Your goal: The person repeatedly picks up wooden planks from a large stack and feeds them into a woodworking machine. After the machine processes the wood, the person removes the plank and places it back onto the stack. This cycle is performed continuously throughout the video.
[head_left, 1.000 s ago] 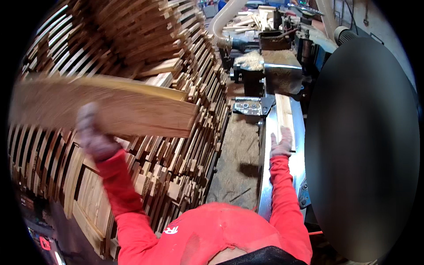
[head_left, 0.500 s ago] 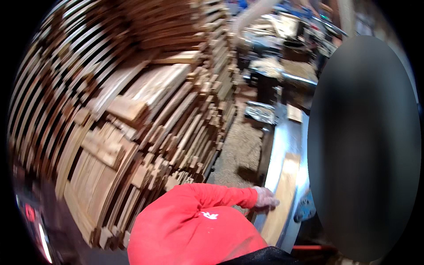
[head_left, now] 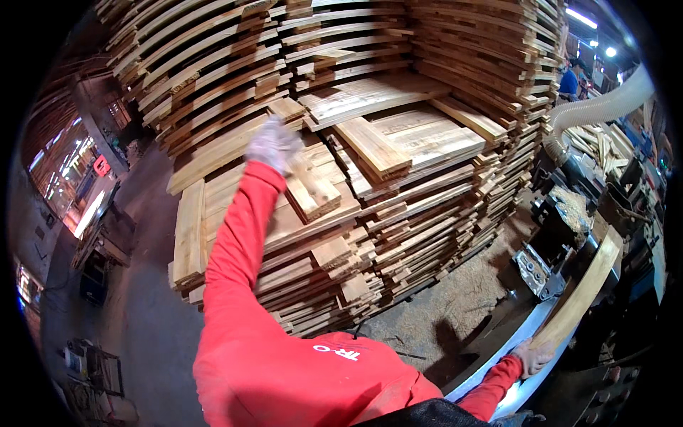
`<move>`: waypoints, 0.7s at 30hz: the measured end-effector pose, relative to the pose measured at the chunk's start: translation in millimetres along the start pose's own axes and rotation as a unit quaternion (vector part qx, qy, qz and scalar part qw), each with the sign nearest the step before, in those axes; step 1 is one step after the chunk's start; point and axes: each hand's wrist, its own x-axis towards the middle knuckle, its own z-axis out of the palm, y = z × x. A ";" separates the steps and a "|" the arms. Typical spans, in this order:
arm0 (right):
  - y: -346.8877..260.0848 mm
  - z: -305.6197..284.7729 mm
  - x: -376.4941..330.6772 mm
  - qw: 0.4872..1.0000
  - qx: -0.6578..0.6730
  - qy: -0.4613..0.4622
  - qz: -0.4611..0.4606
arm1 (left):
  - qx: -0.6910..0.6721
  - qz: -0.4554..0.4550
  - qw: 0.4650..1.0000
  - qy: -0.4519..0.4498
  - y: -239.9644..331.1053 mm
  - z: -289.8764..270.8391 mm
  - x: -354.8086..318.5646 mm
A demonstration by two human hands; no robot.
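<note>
My left hand (head_left: 274,146), in a pale glove, reaches out over the stacked boards at the left. It is smeared by motion, so its fingers do not show clearly. Just beside it, a short thick wooden board (head_left: 309,188) lies on top of the stack, and another plank end (head_left: 287,108) lies behind. At the lower right, my right hand (head_left: 533,357), gloved too, grips the near end of a long wooden board (head_left: 580,292). That board lies along the shiny metal bed (head_left: 523,334) of a machine.
Tall layered stacks of lumber (head_left: 469,35) rise ahead. A ribbed pale hose (head_left: 605,107) hangs at the right above sawdust-covered machinery (head_left: 569,206). Sawdust covers the floor (head_left: 455,320) between stack and machine. A person in blue (head_left: 569,80) stands far right.
The view has swung left toward the lumber stacks. My left hand has left the board on the metal bed and moved over the stack. My right hand now shows on the board's near end.
</note>
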 end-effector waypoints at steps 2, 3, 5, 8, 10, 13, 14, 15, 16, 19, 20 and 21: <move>5.0 1.8 4.3 0.999 -0.018 -0.025 0.044 | -0.016 -0.035 0.977 0.207 13.3 -68.0 74.2; 13.3 0.2 4.0 0.996 -0.012 -0.027 0.084 | -0.004 -0.035 0.969 0.244 16.1 -110.5 105.2; -0.1 -44.9 -40.4 0.989 0.022 -0.124 0.080 | 0.076 -0.002 0.954 0.291 34.7 -176.6 107.9; 85.0 -76.0 -138.2 0.986 -0.081 0.013 -0.148 | 0.222 0.009 0.919 0.325 45.0 -219.9 136.8; 106.1 -147.2 -196.1 0.984 -0.079 -0.067 -0.146 | 0.301 0.022 0.874 0.380 52.8 -232.9 154.9; 146.8 -194.8 -251.0 0.985 -0.049 -0.105 -0.126 | 0.358 0.051 0.793 0.491 84.0 -236.1 150.5; 149.1 -195.5 -247.9 0.988 -0.014 -0.093 -0.119 | 0.359 0.061 0.763 0.534 99.7 -231.9 139.7; 140.0 -196.4 -236.1 0.989 0.014 -0.081 -0.122 | 0.358 0.067 0.733 0.575 110.3 -233.5 135.5; 133.5 -192.3 -223.5 0.989 0.053 -0.070 -0.123 | 0.348 0.084 0.705 0.612 126.7 -225.9 125.2; 109.2 -131.3 -153.6 0.966 0.157 0.075 -0.189 | 0.415 0.157 0.684 0.579 184.6 -174.2 74.6; 95.2 -114.3 -126.2 0.966 0.179 0.083 -0.169 | 0.463 0.188 0.690 0.523 201.8 -140.3 49.2; 80.2 -98.9 -98.1 0.964 0.199 0.088 -0.151 | 0.478 0.228 0.696 0.485 202.0 -82.9 11.7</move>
